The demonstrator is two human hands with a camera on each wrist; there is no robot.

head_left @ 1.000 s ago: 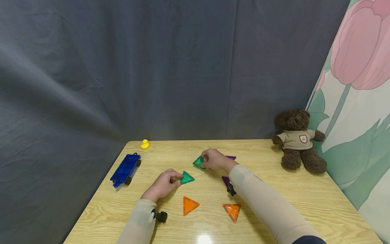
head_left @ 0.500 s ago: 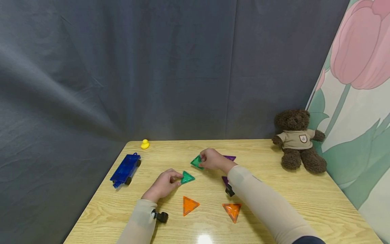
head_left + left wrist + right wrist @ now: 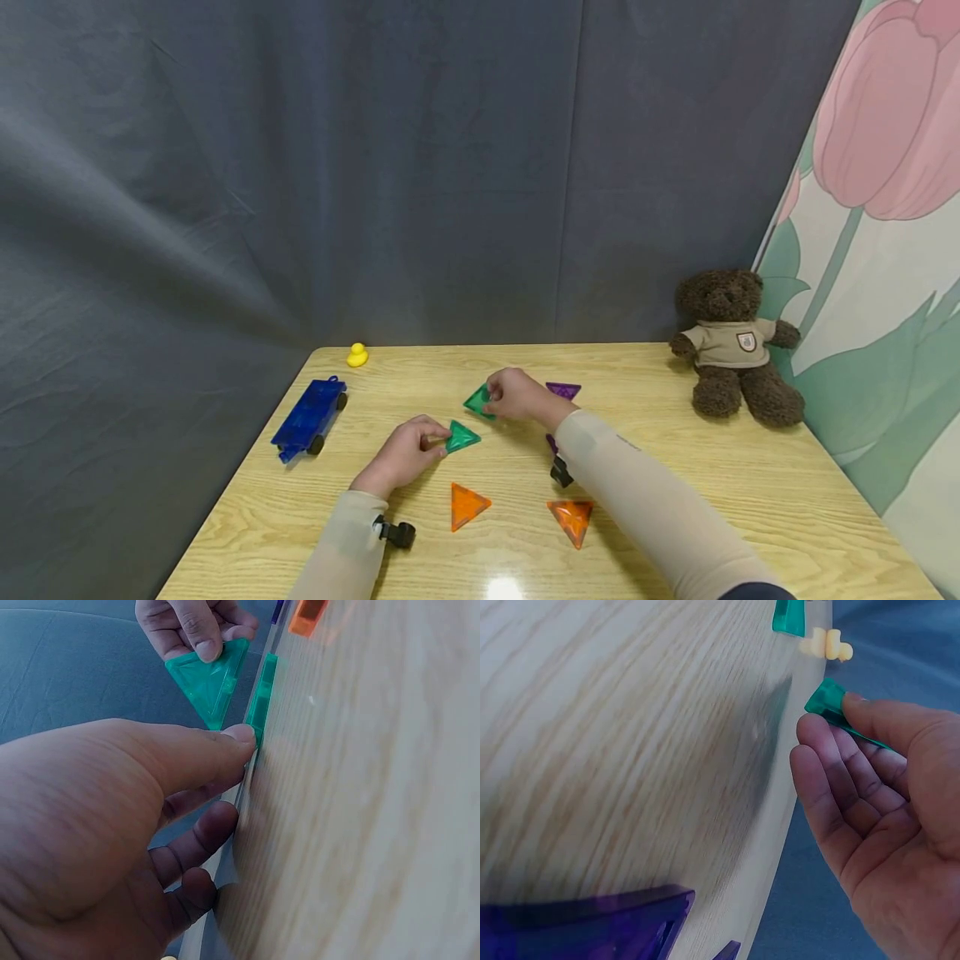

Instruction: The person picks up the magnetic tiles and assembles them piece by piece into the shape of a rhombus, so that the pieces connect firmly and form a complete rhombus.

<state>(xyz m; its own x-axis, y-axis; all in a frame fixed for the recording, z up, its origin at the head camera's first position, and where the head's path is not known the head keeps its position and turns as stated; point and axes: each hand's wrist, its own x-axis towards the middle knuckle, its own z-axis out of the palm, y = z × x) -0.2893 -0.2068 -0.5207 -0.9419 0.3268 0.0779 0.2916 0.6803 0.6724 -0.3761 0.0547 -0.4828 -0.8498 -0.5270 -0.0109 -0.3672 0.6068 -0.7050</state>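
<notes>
Two translucent green triangle tiles are in my hands. My left hand (image 3: pixel 408 452) pinches the left edge of one green triangle tile (image 3: pixel 462 437), which lies flat on the table, its thumb (image 3: pixel 238 733) on the tile's end. Between thumb and fingers my right hand (image 3: pixel 520 395) holds the other green triangle tile (image 3: pixel 477 402). That tile (image 3: pixel 214 682) hangs tilted above the table, just apart from the first in the left wrist view. Two orange triangle tiles (image 3: pixel 468 506) lie nearer me. Of two purple triangle tiles (image 3: pixel 563 390), one is mostly hidden behind my right sleeve.
A blue wheeled toy base (image 3: pixel 309 418) stands at the left table edge, with a yellow rubber duck (image 3: pixel 357 355) behind it. A brown teddy bear (image 3: pixel 731 350) sits at the back right. A grey curtain (image 3: pixel 450 167) hangs behind the wooden table (image 3: pixel 675 500).
My right hand has moved a little to the left with its green triangle tile, uncovering more of the far purple tile. My left hand and its tile have barely moved.
</notes>
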